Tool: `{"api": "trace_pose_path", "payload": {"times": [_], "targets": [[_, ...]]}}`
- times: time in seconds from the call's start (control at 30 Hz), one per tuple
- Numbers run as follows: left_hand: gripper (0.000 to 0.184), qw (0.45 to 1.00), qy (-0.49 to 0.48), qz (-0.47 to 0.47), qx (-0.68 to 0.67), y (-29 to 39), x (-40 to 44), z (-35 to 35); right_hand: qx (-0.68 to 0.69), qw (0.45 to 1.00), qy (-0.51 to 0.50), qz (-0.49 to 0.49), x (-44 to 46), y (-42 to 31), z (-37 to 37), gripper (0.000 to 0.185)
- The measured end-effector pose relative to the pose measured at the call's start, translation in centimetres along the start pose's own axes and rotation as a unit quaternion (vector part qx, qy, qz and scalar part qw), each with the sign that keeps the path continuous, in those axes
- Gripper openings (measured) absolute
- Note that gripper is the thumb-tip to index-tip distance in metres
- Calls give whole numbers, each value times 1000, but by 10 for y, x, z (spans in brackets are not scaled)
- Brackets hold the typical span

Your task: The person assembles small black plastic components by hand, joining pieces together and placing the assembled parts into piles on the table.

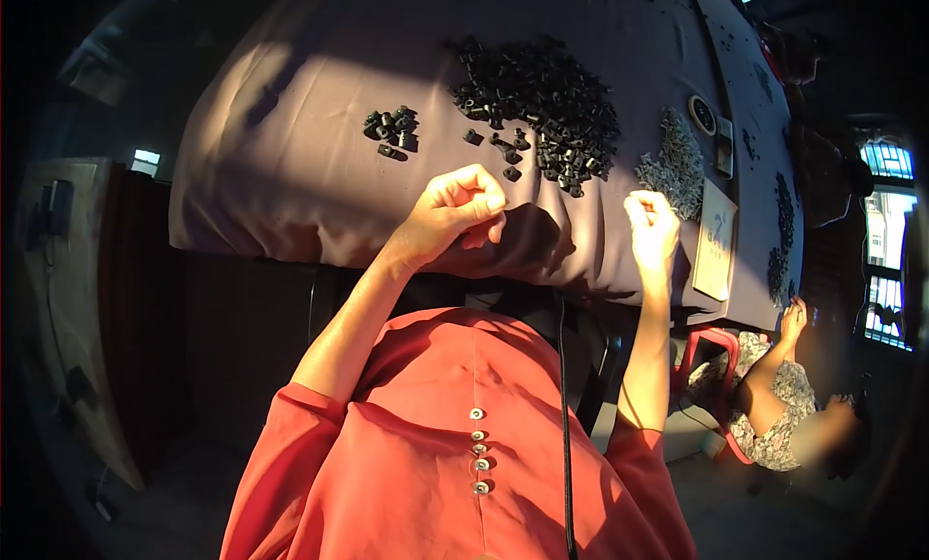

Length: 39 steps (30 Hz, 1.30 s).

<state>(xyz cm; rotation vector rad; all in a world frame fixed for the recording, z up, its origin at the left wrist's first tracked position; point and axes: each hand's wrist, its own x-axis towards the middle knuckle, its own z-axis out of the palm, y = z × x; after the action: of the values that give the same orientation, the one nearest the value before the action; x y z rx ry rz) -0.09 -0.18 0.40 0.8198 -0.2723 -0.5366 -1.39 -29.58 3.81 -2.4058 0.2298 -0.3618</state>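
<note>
My left hand (447,214) is above the near edge of the cloth-covered table, thumb and forefinger pressed together. Whatever it may pinch is too small to make out. My right hand (653,233) is closed too, its fingertips curled beside a heap of small grey metal pieces, perhaps screws (674,163). I cannot see what, if anything, is between them. Beyond my left hand lies a large pile of small black parts (542,100), with a few loose black parts (507,149) at its near side. A smaller cluster of black parts (392,127) sits to the left.
A brown cloth (290,144) with folds covers the table. On the right are a flat wooden board (714,241) and a round black-faced object (703,116). Another person (774,405) sits at the right by a red chair (716,339). More dark parts (782,221) lie along the far right.
</note>
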Motion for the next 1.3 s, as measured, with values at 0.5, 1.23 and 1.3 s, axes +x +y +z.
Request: {"api": "trace_pose_path", "payload": {"times": [0.5,1.23,1.3], "targets": [[9,1000,11,11,-13,0,1,0,-141,984,-25,-107,23,42,-10,8],[11,998,16,27,-61,-3,1,-7,18,968,-118,-221,24,-116,102,11],[11,997,16,25,-69,-3,0,-8,-3,969,-121,-218,25,-120,107,13]]}}
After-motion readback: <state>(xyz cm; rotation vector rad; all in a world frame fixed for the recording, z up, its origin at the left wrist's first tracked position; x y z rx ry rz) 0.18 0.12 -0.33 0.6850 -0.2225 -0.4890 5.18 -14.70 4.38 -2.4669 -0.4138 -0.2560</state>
